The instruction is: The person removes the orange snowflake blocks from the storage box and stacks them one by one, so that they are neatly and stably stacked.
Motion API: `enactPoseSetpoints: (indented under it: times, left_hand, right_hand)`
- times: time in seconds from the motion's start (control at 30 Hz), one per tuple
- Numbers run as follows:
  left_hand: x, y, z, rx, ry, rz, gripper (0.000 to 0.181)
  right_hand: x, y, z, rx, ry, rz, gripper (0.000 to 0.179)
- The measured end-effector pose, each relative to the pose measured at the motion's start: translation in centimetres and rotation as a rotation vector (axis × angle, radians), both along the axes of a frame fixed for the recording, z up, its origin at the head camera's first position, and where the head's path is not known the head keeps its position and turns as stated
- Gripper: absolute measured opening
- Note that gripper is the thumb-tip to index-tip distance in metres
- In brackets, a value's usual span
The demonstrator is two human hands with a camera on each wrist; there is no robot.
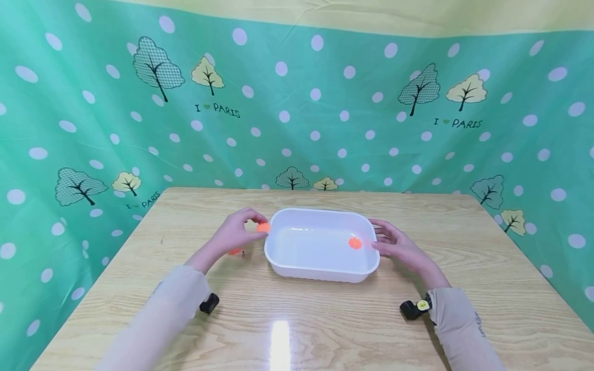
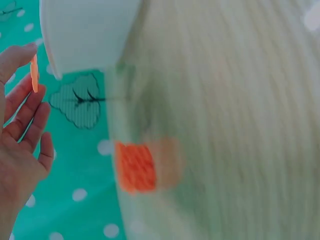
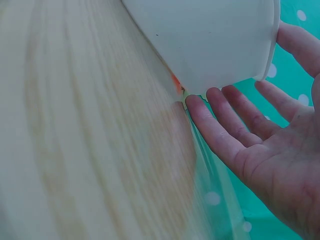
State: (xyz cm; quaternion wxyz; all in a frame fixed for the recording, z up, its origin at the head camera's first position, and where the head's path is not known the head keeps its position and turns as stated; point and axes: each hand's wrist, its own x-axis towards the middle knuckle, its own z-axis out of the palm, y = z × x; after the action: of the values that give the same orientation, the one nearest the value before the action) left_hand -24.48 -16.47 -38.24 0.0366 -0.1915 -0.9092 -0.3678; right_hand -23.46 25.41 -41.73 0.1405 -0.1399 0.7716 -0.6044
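Between the thumb and fingers of my left hand (image 1: pixel 236 230) is a small, flat orange disc (image 1: pixel 264 227), held at the left rim of a white plastic basin (image 1: pixel 320 269). The left wrist view shows this disc (image 2: pixel 34 73) edge-on in the pinch. A similar orange disc with a scalloped edge (image 1: pixel 355 242) lies inside the basin, towards its right end. My right hand (image 1: pixel 398 245) rests against the basin's right end, thumb at the rim and fingers fairly straight along the outside wall. Another orange piece (image 1: pixel 235 251) lies on the table, partly hidden by my left wrist.
The basin stands on a light wooden table (image 1: pixel 325 319). Behind it hangs a green dotted cloth (image 1: pixel 315 113) with printed trees. Black wrist cameras are strapped to both sleeves, the left camera (image 1: pixel 210 303) and the right camera (image 1: pixel 410 310) low over the table.
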Motion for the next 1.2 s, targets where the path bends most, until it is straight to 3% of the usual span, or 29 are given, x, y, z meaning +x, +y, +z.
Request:
enactPoseSetpoints:
  times: [0.3,0.6,0.97,1.2]
  left_hand:
    - [0.8,-3.5,-1.4,-0.041,-0.042,0.041,0.033]
    - [1.2,-5.6,-2.7,-0.103,-0.062,0.073,0.033]
    - [1.5,-6.4,-3.2,-0.112,-0.089,0.070,0.032]
    - [1.5,-6.3,-3.2,-0.150,-0.067,0.057,0.032]
  right_hand:
    - [0.1,0.0,0.1,0.010,-0.014,-0.014,0.069]
    - [0.1,0.0,0.0,0.020,-0.018,-0.014,0.069]
    - [0.1,-0.1,0.1,0.017,-0.018,-0.018,0.069]
    - [0.1,-0.1,0.1,0.016,-0.019,-0.017,0.068]
